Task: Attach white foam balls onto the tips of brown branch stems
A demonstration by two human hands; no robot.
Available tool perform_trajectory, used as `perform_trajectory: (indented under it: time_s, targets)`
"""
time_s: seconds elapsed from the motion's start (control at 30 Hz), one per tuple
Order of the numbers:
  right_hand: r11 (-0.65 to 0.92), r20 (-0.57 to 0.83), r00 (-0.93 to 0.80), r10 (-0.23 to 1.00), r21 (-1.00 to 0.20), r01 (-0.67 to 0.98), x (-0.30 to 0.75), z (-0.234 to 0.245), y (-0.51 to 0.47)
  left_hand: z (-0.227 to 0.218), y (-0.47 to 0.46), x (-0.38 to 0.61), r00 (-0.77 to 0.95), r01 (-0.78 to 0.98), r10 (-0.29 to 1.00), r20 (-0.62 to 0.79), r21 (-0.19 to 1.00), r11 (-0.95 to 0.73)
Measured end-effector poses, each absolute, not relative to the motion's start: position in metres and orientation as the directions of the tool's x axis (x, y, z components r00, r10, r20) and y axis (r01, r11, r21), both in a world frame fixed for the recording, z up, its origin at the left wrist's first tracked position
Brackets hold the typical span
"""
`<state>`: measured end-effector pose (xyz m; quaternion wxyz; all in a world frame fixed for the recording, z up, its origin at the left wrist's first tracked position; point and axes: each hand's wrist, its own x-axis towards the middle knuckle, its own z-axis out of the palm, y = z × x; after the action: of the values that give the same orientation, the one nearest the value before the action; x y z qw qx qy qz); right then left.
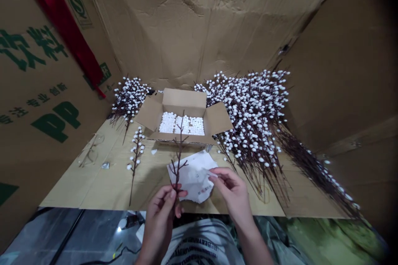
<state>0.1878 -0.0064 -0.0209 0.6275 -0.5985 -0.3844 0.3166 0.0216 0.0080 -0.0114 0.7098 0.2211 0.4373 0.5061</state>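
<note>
- Left hand (163, 203): fingers pinch a bare brown branching stem (178, 162) low, likely keeping twigs free;
- right hand (231, 186): fingertips together (pinched item unclear) beside crumpled white paper (191, 178).

- twig (179, 153): plain dark brown
- paper (194, 176): white, marked with small dark and reddish print
- balls (168, 123): bright white
- box (184, 100): plain tan inside
- branches (250, 112): dark brown, dotted all over with white
- ribbon (66, 25): deep red
- cardboard wall (18, 64): brown, printed with green lettering and emblems
- tabletop (102, 190): pale tan
- shirt (199, 240): whitish, with black lettering
</note>
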Motion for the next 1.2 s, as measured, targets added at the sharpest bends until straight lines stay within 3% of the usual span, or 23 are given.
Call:
perform_trajectory:
  time_s: [0.27,0.43,0.63,1.2]
  targets:
    - [0.026,-0.062,0.468,0.881,-0.984,-0.179,0.164,-0.022,-0.008,-0.009,0.006,0.027,0.139,-0.537,0.923,-0.359,0.756,0.375]
    - [-0.021,-0.182,0.356,0.916,-0.912,-0.411,0.155,-0.017,0.004,-0.010,0.002,0.029,0.217,-0.526,0.926,-0.309,0.762,0.378]
    - [-0.037,-0.249,0.296,0.922,-0.818,-0.574,0.145,-0.009,0.002,-0.005,-0.002,0.032,0.285,-0.527,0.908,-0.308,0.741,0.417]
    - [-0.032,-0.277,0.333,0.901,-0.809,-0.587,0.148,-0.008,0.001,-0.011,-0.004,0.029,0.262,-0.538,0.930,-0.259,0.761,0.364]
